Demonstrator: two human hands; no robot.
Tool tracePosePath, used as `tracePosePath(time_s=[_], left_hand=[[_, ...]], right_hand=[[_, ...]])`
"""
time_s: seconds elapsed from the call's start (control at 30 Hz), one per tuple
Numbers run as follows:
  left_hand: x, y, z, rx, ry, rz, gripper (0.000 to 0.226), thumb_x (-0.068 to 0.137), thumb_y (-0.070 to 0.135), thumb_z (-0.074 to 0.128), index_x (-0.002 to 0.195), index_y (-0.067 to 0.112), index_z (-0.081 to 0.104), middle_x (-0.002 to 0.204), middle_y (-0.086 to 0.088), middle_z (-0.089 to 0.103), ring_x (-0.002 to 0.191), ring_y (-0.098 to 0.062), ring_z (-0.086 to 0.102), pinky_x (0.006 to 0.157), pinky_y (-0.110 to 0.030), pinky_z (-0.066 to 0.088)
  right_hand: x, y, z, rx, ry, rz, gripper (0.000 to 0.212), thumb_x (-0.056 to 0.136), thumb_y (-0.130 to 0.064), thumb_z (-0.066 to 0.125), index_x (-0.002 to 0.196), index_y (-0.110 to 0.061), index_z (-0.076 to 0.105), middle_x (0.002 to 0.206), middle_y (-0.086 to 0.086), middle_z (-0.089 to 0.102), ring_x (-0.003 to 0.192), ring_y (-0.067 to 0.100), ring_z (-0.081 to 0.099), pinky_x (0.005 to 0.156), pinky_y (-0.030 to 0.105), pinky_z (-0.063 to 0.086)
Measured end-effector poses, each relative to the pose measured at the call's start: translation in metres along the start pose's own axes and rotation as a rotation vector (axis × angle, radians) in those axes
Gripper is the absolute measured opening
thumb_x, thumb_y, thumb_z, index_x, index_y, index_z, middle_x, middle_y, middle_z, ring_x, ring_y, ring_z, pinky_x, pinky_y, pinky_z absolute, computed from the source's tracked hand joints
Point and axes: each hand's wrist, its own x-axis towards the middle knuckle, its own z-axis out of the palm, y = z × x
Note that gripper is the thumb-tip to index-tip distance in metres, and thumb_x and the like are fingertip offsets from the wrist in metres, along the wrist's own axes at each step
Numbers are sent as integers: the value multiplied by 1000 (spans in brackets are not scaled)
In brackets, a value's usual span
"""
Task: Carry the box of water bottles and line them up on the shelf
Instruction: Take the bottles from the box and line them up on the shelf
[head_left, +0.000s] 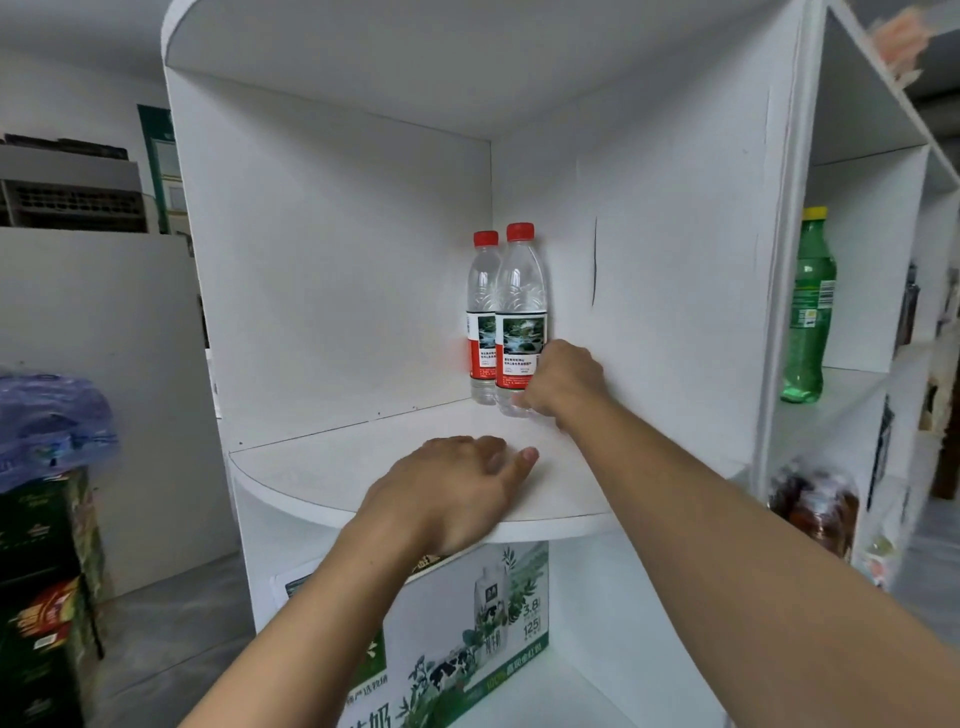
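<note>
Two clear water bottles with red caps stand upright in the back right corner of the white corner shelf (332, 483). The front bottle (521, 306) is gripped low down by my right hand (563, 382), fingers wrapped around its base. The second bottle (481, 296) stands just behind and to the left, touching the first. My left hand (457, 491) lies flat, palm down, on the rounded front edge of the shelf board and holds nothing. A green and white printed carton (467, 639) sits in the compartment below.
A green soda bottle with a yellow cap (808, 306) stands on the neighbouring shelf unit to the right, with more bottles below it. Stacked dark cartons (47, 597) topped by a plastic-wrapped pack (52, 421) stand at the left.
</note>
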Motion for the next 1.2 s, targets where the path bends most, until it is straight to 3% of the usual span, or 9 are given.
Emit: tracePosePath(time_s=[0.13,0.33,0.4,0.5,0.57,0.77,0.87,1.1,1.2], left_hand=[[-3,0,0,-86,145,-29,56,95,60,31,143,32,42,137,-3,61,126,-28,53,103,-42,43],[-27,29,13,-362,550,21,30,95,34,47,119,29,64,106,3,75,101,-22,66,84,-36,52],[-46,54,28,-468,579,134,32,95,26,43,117,31,65,103,6,75,95,-17,67,80,-34,53],[-71,90,62,-551,575,273,38,91,17,39,114,28,68,103,10,74,94,-11,65,81,-31,50],[-81,111,92,-601,534,310,34,94,15,42,111,27,69,105,13,72,96,-6,64,81,-25,49],[-96,161,189,-655,261,328,30,98,14,47,115,28,67,110,14,69,101,0,60,86,-11,44],[-103,173,230,-679,151,313,28,99,18,47,117,28,66,112,14,67,104,0,59,88,-11,44],[-131,160,333,-624,-83,281,26,100,27,47,116,33,66,110,18,65,103,3,57,87,-12,44],[-137,147,373,-559,-158,203,28,100,31,47,122,32,64,118,17,65,106,4,55,82,3,35]], right_hand=[[-33,10,-7,119,-50,-99,54,71,-27,85,120,-15,68,116,7,73,104,27,69,88,33,56],[-109,34,-27,517,-68,-178,37,79,-20,75,116,-16,70,109,3,74,102,22,70,96,41,55],[-136,52,-37,610,-31,-241,25,79,-11,65,100,-20,74,98,-1,77,94,17,73,92,42,58],[-176,93,-55,656,18,-271,31,82,2,59,97,-22,73,95,-7,75,95,11,72,92,29,57],[-200,130,-62,638,37,-243,31,85,3,61,104,-18,72,96,-10,73,96,5,70,90,21,56],[-244,246,-49,613,89,-81,30,88,2,62,99,-24,71,91,-11,73,92,3,69,84,18,56],[-264,292,-29,669,92,27,36,89,2,64,93,-33,69,90,-7,75,91,7,71,83,25,59],[-312,396,58,657,-13,270,30,90,-4,68,87,-33,71,83,-8,77,80,3,72,71,26,58],[-330,430,100,542,-99,366,27,91,-15,69,86,-42,67,87,-8,76,86,6,72,81,35,61]])
